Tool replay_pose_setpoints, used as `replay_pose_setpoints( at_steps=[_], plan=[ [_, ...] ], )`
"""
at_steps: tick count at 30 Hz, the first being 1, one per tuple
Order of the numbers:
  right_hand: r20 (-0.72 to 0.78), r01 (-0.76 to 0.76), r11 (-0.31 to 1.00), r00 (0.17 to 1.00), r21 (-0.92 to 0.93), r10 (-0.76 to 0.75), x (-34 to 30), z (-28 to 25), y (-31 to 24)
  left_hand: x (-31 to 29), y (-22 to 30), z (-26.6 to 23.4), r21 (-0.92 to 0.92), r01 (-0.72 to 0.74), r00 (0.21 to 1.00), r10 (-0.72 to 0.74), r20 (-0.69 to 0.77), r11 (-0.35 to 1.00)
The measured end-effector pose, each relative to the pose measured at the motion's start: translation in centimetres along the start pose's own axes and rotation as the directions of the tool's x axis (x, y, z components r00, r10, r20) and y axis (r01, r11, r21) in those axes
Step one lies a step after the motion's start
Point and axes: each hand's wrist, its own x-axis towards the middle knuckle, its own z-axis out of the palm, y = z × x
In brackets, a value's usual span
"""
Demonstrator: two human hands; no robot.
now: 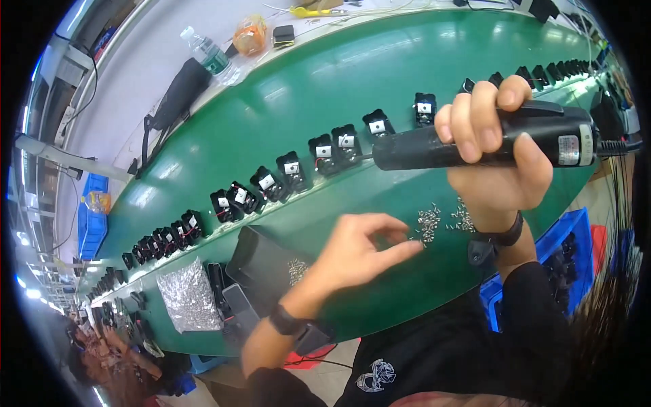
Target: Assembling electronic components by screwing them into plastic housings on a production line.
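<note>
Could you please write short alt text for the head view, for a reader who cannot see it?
Seen from above, a person's right hand holds a black electric screwdriver over a green conveyor belt, while the left hand reaches toward a small pile of loose screws. A row of small black parts with white squares runs along the belt.

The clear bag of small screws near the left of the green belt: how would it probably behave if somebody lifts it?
The bag of screws is thin clear film, lumpy with metal pieces, so it would probably sag and feel heavy for its size. The film may slip or tear; loose screws near the left hand suggest they scatter easily.
</note>
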Motion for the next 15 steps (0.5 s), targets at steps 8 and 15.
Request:
replay_pose_setpoints(
  at_steps=[8,15],
  plan=[
    [0.075,-0.079,0.996,0.994,-0.034,0.081,-0.8,0.7,4.6,1.0,-5.4,-11.6,0.876,0.115,0.868,0.382,-0.318,0.469],
    [0.083,-0.174,0.985,0.981,-0.016,0.175,0.1,2.1,11.6,2.8,-8.0,-14.1,0.839,0.024,0.918,0.320,-0.234,0.544]
  ],
)
